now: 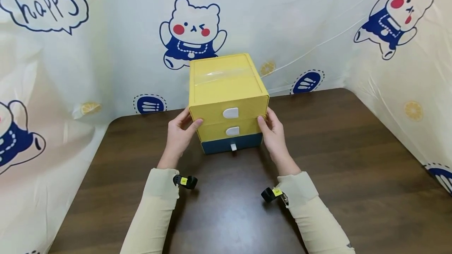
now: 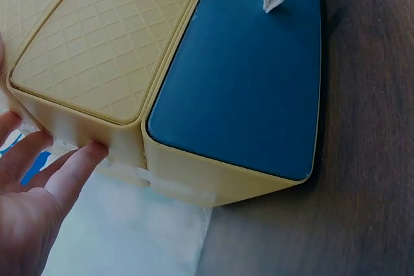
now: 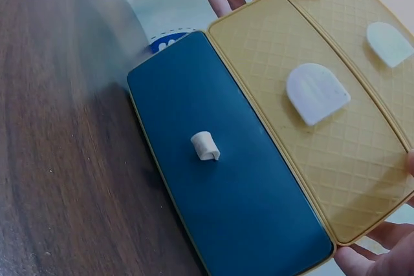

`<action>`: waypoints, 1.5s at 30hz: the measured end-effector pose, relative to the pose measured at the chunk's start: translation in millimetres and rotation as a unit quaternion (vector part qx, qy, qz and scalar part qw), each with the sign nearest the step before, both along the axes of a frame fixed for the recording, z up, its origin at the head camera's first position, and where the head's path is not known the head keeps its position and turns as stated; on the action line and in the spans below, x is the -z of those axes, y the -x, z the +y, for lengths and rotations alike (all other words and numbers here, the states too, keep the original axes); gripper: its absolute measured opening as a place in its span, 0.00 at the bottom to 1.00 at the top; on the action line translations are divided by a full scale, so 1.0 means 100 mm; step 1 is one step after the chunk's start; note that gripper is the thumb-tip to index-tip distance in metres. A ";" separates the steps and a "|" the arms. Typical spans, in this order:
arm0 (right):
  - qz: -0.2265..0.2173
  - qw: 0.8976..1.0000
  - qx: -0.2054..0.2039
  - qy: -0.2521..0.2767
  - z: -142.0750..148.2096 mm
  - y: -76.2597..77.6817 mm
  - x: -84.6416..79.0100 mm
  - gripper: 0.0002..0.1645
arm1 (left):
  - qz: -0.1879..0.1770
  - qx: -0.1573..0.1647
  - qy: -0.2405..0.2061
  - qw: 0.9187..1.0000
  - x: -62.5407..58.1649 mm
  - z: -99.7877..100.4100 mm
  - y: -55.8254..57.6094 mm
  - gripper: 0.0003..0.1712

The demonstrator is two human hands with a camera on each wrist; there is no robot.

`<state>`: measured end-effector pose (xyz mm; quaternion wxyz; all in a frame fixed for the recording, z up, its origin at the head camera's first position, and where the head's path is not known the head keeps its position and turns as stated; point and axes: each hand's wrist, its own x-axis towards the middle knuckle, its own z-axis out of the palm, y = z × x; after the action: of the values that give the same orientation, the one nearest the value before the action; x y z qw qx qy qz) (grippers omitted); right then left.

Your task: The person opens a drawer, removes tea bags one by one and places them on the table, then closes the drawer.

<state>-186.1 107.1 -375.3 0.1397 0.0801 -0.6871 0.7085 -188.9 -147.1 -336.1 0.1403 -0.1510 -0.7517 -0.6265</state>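
Note:
A small storage box with drawers [image 1: 229, 81] stands near the far side of the table, its front towards me. Two yellow drawer fronts with white tab handles sit above a dark blue drawer front [image 2: 239, 75] with a small white loop pull [image 3: 206, 146]. All the drawers are closed. My left hand [image 1: 179, 134] grips the box's left side, thumb at the front edge and fingers along the side wall. On the opposite side my right hand [image 1: 274, 136] holds it the same way. Whether the base touches the table everywhere cannot be told.
The brown wooden table [image 1: 353, 160] reaches to a printed cloth [image 1: 254, 19] hung behind and at both sides. The box's back is close to that cloth. A small black camera [image 1: 188, 182] is strapped at each wrist.

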 end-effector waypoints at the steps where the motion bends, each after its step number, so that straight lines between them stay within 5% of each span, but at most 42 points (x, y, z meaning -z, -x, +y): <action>1: 0.001 1.000 0.003 0.002 0.00 0.00 0.01 0.25 | -0.002 0.001 0.000 1.000 0.01 0.00 0.00 0.30; 22: 0.008 1.000 0.007 -0.025 0.13 0.23 0.00 0.24 | 0.012 0.010 0.018 1.000 0.00 0.15 0.13 0.33; 27: 0.021 0.999 0.001 -0.044 0.12 0.20 -0.10 0.24 | 0.040 -0.034 0.097 0.994 -0.14 0.15 0.07 0.37; 31: 0.064 0.994 0.060 -0.069 0.10 0.07 -0.27 0.26 | 0.101 -0.058 0.136 0.984 -0.34 0.13 0.00 0.36; 34: 0.138 0.973 0.153 -0.105 0.12 0.04 -0.34 0.26 | 0.157 -0.049 0.144 0.976 -0.49 0.13 -0.04 0.28; 38: 0.251 0.926 0.236 -0.156 0.14 0.09 -0.43 0.15 | 0.205 -0.025 0.162 0.965 -0.65 0.11 -0.05 0.17; 41: 0.309 0.903 0.210 -0.210 0.10 0.11 -0.54 0.08 | 0.221 0.011 0.176 0.959 -0.67 0.05 0.03 0.13; 45: 0.333 0.880 0.122 -0.315 0.02 0.13 -0.65 0.05 | 0.212 0.046 0.198 0.956 -0.69 -0.01 0.06 0.12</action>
<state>-199.0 108.8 -310.1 0.4132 0.2665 -0.7912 0.3637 -195.0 -148.3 -267.6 0.2347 -0.3401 -0.8058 -0.4241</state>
